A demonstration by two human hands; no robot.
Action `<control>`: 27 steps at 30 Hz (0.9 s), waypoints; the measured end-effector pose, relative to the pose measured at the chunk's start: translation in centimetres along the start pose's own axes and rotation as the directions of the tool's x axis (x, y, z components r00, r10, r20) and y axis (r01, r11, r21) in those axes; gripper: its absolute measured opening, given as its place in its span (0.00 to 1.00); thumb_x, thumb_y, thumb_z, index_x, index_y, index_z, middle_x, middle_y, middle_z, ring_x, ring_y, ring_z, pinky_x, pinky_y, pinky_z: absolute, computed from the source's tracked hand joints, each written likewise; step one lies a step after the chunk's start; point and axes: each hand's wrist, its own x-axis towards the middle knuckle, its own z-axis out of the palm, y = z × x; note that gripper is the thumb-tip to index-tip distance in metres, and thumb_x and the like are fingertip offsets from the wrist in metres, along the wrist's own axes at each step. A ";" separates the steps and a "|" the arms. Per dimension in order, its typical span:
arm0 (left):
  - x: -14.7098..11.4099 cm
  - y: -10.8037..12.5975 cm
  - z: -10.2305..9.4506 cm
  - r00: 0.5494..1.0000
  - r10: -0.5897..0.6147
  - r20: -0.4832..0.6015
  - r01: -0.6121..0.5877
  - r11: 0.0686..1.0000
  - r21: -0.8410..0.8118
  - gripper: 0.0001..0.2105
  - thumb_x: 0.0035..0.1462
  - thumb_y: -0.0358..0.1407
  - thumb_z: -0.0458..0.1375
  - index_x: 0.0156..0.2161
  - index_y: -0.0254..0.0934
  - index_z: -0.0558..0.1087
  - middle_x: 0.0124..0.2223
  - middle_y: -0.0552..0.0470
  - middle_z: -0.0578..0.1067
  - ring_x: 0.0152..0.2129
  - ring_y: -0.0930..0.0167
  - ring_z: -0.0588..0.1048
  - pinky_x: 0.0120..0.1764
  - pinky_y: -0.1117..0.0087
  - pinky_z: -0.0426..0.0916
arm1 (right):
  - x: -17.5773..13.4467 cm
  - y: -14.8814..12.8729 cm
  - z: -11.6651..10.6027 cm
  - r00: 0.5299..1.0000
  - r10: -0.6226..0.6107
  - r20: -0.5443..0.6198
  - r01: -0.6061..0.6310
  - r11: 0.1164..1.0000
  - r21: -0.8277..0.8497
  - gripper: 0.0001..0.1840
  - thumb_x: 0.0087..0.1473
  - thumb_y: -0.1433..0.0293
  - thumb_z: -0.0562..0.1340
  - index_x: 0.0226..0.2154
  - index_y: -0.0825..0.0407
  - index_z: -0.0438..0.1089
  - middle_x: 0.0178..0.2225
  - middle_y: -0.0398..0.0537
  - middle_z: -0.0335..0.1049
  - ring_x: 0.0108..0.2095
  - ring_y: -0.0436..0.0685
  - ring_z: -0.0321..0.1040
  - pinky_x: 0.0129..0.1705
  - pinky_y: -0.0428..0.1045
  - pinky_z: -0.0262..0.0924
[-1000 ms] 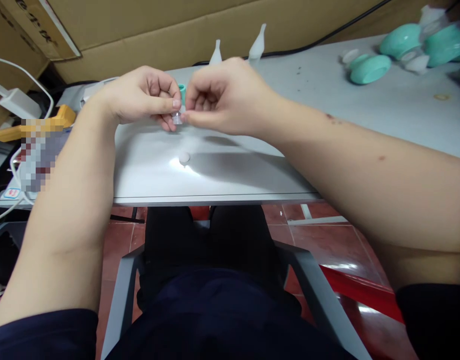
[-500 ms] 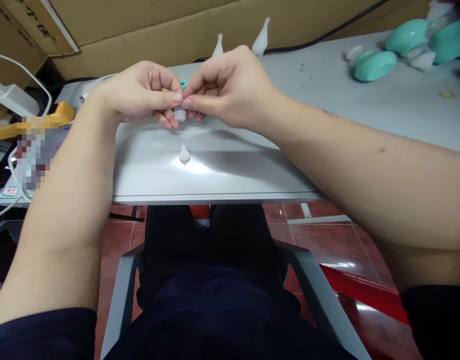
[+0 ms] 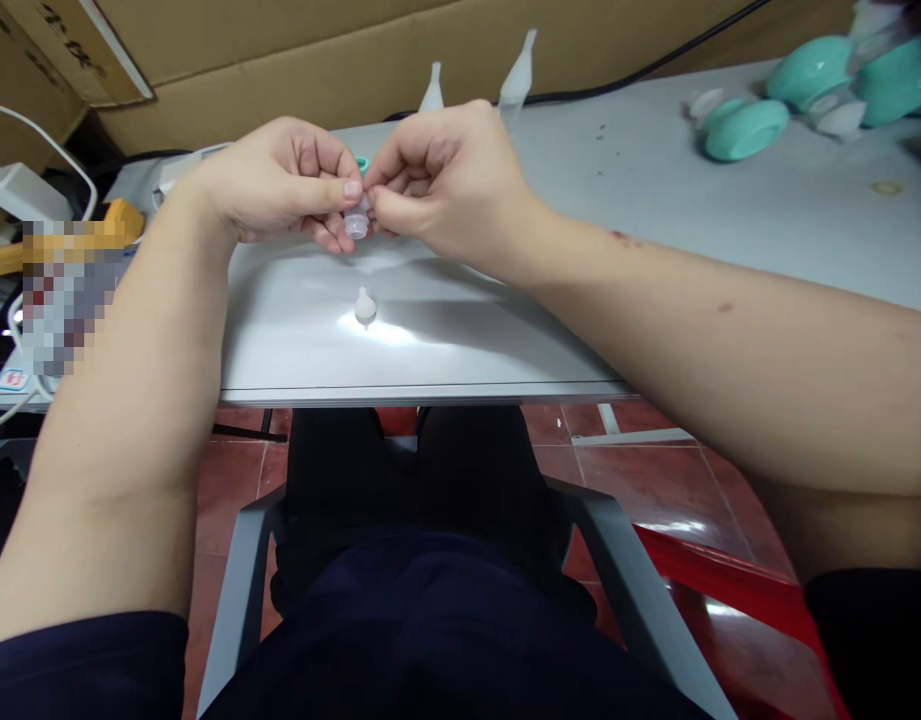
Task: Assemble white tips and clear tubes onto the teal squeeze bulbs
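Above the tabletop, my left hand [image 3: 299,185] pinches a small translucent plastic fitting [image 3: 356,224] with a short open tube end pointing down. The thumb and fingers of my right hand [image 3: 445,185] close on the same fitting from the other side. A bit of a teal ring [image 3: 362,164] shows just behind my fingertips; whether it belongs to the fitting I cannot tell. On the table nearer to me lies a small white bulb-shaped piece with a narrow tip [image 3: 365,308], apart from both hands.
Two translucent tapered nozzles [image 3: 518,80] stand behind my right hand. Teal rounded bulbs [image 3: 746,130] with whitish fittings lie at the back right. A black cable [image 3: 655,62] runs along the cardboard wall [image 3: 295,60]. White cords, a white adapter [image 3: 29,192] and a yellow object [image 3: 122,220] lie at the left.
My right thumb and fingers have shifted slightly on the fitting, and my right forearm has swung a little left. The whole view has moved slightly; the white piece stays on the table.
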 end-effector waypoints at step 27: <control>0.8 -0.4 -0.3 1.000 0.020 -0.022 -0.023 0.991 -0.129 0.10 0.75 0.19 0.62 0.37 0.24 0.78 0.31 0.42 0.84 0.26 0.68 0.87 0.33 0.75 0.84 | 0.2 -2.0 -0.5 0.980 0.128 0.150 -0.067 0.933 -0.354 0.08 0.69 0.69 0.61 0.38 0.49 0.61 0.38 0.49 0.72 0.41 0.56 0.66 0.52 0.52 0.63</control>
